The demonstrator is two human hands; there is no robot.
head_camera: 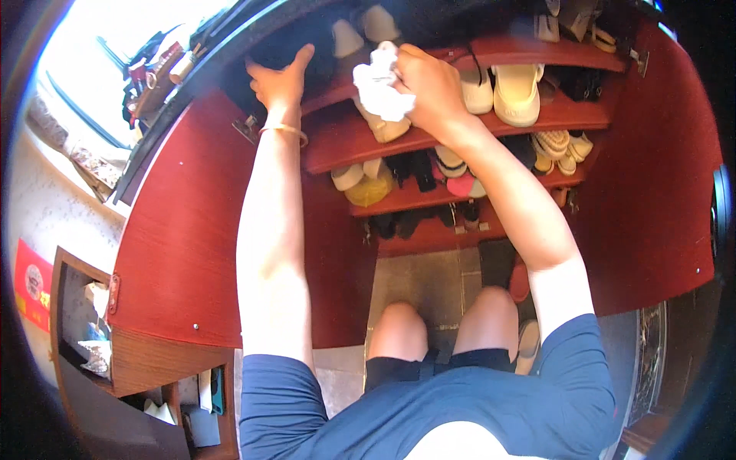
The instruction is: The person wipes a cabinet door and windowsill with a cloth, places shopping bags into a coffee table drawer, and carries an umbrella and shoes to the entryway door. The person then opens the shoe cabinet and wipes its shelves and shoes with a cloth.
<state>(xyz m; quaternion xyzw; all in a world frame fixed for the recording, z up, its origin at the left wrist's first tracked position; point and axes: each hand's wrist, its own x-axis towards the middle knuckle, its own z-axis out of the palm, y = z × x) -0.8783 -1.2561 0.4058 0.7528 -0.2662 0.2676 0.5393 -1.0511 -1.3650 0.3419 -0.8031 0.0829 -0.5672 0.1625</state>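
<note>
Crumpled white tissue or cloth (382, 86) is pinched in my right hand (428, 80), in front of the upper shelves of a red shoe cabinet (356, 141). Behind and below it, a beige shoe (388, 127) is partly covered. My left hand (282, 77) is raised at the upper left of the cabinet, thumb and fingers apart, with nothing seen in it. To the right of my right hand stand a cream clog (517, 95) and a matching shoe (477, 95), partly hidden by my wrist. Two pale shoes (348, 39) sit on the top shelf between my hands.
Red cabinet doors stand open at the left (184, 230) and right (644, 172). Lower shelves hold more footwear, with a yellow item (370, 190) among it. Small items crowd a dark ledge (167, 95) at the upper left. A wooden shelf unit (172, 359) is at the lower left.
</note>
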